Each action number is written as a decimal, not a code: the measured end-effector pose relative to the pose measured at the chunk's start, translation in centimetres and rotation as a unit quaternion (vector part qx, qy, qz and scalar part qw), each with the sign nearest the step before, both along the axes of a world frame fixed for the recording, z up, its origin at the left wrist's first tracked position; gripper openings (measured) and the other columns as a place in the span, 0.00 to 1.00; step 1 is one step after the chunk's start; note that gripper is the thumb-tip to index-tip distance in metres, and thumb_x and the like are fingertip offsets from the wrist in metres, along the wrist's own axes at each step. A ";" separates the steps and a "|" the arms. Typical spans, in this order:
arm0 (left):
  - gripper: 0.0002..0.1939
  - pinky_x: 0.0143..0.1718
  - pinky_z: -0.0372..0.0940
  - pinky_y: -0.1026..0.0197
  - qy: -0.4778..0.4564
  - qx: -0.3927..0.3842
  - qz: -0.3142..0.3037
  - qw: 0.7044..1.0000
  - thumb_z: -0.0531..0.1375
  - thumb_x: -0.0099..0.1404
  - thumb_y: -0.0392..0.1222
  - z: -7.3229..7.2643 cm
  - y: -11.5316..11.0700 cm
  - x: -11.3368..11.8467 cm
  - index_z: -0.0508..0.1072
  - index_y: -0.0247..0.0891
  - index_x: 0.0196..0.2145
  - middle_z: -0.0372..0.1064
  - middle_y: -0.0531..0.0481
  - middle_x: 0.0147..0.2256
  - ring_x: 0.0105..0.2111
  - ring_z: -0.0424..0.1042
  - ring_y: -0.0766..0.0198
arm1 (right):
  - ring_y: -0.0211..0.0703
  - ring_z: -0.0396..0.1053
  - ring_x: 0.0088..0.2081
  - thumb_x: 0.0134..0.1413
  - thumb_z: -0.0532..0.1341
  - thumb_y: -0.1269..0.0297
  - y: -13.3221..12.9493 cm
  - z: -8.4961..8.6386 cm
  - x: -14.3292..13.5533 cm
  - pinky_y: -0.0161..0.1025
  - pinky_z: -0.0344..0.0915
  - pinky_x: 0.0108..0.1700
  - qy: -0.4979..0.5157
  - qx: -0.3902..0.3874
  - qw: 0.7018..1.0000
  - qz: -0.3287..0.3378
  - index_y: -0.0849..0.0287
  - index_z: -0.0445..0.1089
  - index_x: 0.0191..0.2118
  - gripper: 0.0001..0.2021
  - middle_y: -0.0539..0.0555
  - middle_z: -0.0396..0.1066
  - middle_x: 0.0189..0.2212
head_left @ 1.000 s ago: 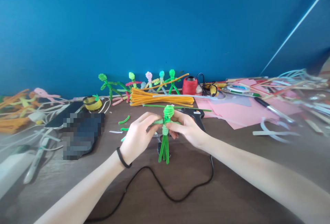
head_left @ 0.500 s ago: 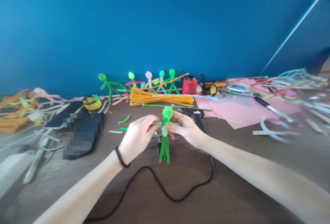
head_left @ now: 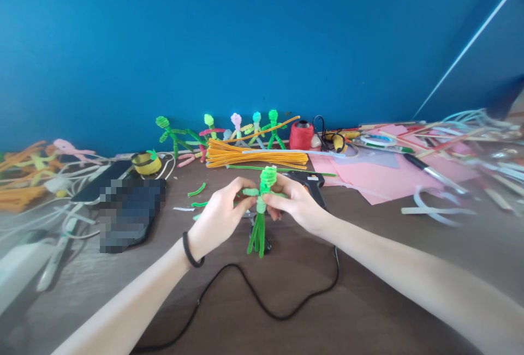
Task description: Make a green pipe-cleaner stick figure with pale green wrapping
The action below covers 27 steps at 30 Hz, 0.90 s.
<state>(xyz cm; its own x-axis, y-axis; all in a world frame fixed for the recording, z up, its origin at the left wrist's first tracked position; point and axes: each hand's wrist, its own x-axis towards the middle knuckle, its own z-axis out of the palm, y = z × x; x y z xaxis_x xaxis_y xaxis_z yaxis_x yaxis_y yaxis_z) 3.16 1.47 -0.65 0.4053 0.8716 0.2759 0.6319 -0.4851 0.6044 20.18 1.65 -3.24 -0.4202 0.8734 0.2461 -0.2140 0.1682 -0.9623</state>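
A green pipe-cleaner figure [head_left: 261,205] hangs upright between my hands over the table, slightly tilted. Its coiled head is on top, and loose dark green strands dangle below as legs. My right hand [head_left: 295,202] pinches the figure at its chest and right arm, with the thumb across the front. On the other side my left hand [head_left: 227,202] is closed at the wrapped left arm, thumb and fingertips near the body. Behind and below the figure, scissors [head_left: 267,246] lie partly hidden. A black glue gun [head_left: 313,185] rests behind my right hand.
Orange pipe cleaners [head_left: 254,154] lie in a bundle before several finished figures [head_left: 272,126] along the blue wall. Left are a dark phone-like slab [head_left: 137,216] and green scraps [head_left: 197,190]. Pink paper [head_left: 368,180] and a red thread spool [head_left: 302,136] sit right. A black cable [head_left: 241,278] crosses the front.
The figure has tilted, its head moving slightly right and its legs swinging left. My left hand has shifted a little, its fingertips now closer to the figure's body.
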 end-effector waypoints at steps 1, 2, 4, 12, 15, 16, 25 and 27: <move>0.09 0.35 0.64 0.64 -0.019 -0.016 -0.002 1.000 0.53 0.58 0.41 -0.1 0.1 0.0 0.64 0.40 0.39 0.69 0.51 0.37 0.35 0.69 0.65 | 0.30 0.59 0.17 0.49 0.58 0.66 0.1 -0.1 0.0 0.31 0.55 0.20 0.011 -0.009 1.000 -0.007 0.60 0.58 0.31 0.07 0.44 0.60 0.20; 0.12 0.36 0.64 0.63 -0.035 -0.028 -0.001 0.999 0.54 0.58 0.41 -0.3 0.2 0.0 0.63 0.40 0.41 0.69 0.50 0.39 0.37 0.69 0.64 | 0.30 0.59 0.17 0.49 0.58 0.66 0.2 -0.1 0.0 0.31 0.55 0.20 0.023 -0.019 0.999 -0.012 0.60 0.58 0.31 0.07 0.44 0.60 0.20; 0.13 0.36 0.65 0.62 -0.049 -0.037 0.011 0.998 0.54 0.57 0.39 -0.5 0.4 -0.1 0.62 0.39 0.41 0.69 0.49 0.38 0.37 0.70 0.63 | 0.30 0.59 0.17 0.48 0.59 0.66 0.3 -0.2 0.1 0.31 0.55 0.20 0.043 -0.037 0.998 -0.018 0.60 0.58 0.31 0.07 0.45 0.60 0.20; 0.03 0.31 0.61 0.64 0.083 0.111 0.054 0.989 0.53 0.58 0.34 -0.3 0.0 0.0 0.65 0.39 0.29 0.69 0.53 0.29 0.29 0.69 0.65 | 0.30 0.58 0.16 0.46 0.60 0.65 0.6 -0.4 0.1 0.30 0.54 0.19 0.086 -0.094 0.991 -0.034 0.60 0.58 0.28 0.08 0.43 0.60 0.16; 0.06 0.32 0.60 0.65 0.117 0.159 0.022 0.980 0.51 0.60 0.34 -0.5 0.0 0.0 0.66 0.38 0.31 0.68 0.51 0.30 0.30 0.67 0.65 | 0.30 0.57 0.16 0.46 0.60 0.66 0.6 -0.4 0.1 0.31 0.53 0.20 0.095 -0.104 0.989 -0.037 0.60 0.58 0.27 0.08 0.44 0.60 0.16; 0.07 0.32 0.60 0.65 0.125 0.171 0.008 0.977 0.50 0.61 0.34 -0.5 0.0 0.0 0.66 0.38 0.32 0.67 0.50 0.31 0.31 0.67 0.65 | 0.30 0.57 0.16 0.46 0.60 0.66 0.6 -0.4 0.1 0.31 0.53 0.20 0.094 -0.106 0.989 -0.038 0.60 0.58 0.27 0.08 0.44 0.60 0.16; 0.08 0.31 0.60 0.66 0.179 0.224 -0.033 0.958 0.49 0.61 0.33 -0.4 -0.3 0.1 0.68 0.38 0.31 0.61 0.50 0.33 0.31 0.63 0.67 | 0.31 0.58 0.17 0.46 0.60 0.64 0.6 -0.5 0.1 0.32 0.50 0.19 0.043 -0.071 0.996 -0.046 0.60 0.58 0.27 0.09 0.44 0.59 0.18; 0.08 0.32 0.60 0.66 0.168 0.226 -0.032 0.959 0.50 0.61 0.33 -0.2 -0.4 0.2 0.68 0.38 0.31 0.61 0.49 0.34 0.32 0.63 0.67 | 0.30 0.57 0.16 0.46 0.59 0.64 0.6 -0.4 0.1 0.32 0.50 0.19 0.027 -0.061 0.997 -0.047 0.60 0.58 0.28 0.08 0.44 0.59 0.18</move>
